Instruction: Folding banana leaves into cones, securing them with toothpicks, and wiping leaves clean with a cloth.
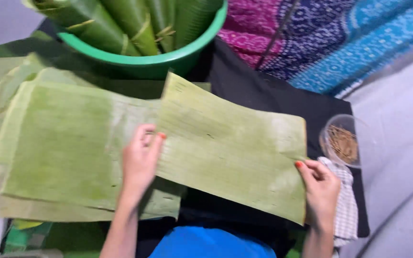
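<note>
Head view: one banana leaf sheet (230,143) sits centre frame, tilted, spanning between both hands over a black cloth (264,91). Left hand (140,160) is at the sheet's left edge, fingers (155,143) curled closed, pinching that edge, thumb under, can't tell how far. Right hand (321,188) is at the lower right corner, fingers (311,168) closed, gripping the sheet's right edge. Sheet's lower left overlaps a stack of leaf sheets (58,148) lying flat at left of frame; at least two layers show, exact count can't tell. Green tub (168,59) at top centre holds rolled leaves (135,19), about four visible, cropped by the frame. One clear round container (342,141) with thin brown sticks at right, just above the right hand. One checked cloth (347,210) beside the right wrist. Patterned fabric (331,38) upper right. Blue garment (211,243) bottom centre.
</note>
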